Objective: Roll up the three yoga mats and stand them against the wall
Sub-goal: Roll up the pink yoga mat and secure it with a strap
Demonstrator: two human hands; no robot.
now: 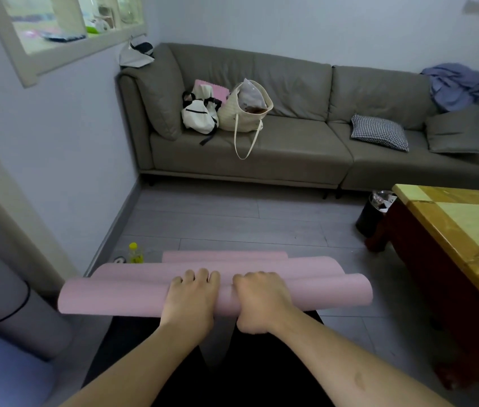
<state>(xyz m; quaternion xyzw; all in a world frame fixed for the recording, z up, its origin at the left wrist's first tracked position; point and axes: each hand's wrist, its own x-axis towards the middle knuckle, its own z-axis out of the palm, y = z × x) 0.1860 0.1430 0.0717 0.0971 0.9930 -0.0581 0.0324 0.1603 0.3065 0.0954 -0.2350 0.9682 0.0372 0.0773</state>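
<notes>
Both hands are on the pink yoga mat (120, 301), which lies across the grey floor (232, 218) in front of the person's dark-clad legs (232, 362). Left hand (188, 301) sits on top of the nearest roll, fingers curled over its far side. Right hand (261, 301) is just beside it, fingers curled over the same roll, thumb down on the near side. Both grip the mat near its middle. The mat shows three pink humps stacked away from the camera; the near one is the widest, and the far one (223, 256) is shorter and partly hidden. Can't tell if these are folds of one mat or separate mats. At the left edge, a grey rolled mat (26, 318) with a black strap around it is next to the wall (56, 171), with a blue-ish surface (3, 374) below it; can't tell what that is. A yellow-capped bottle (134, 254) stands on the floor just beyond the pink mat's left part, near the baseboard. Grey sofa (291, 142) along the far wall carries a white backpack (198, 114), a cream tote bag (244, 113), a checked cushion (379, 132) and blue clothing (458, 86). Wooden table (467, 236) is at right, with a black bin (370, 215) beside its far corner.
</notes>
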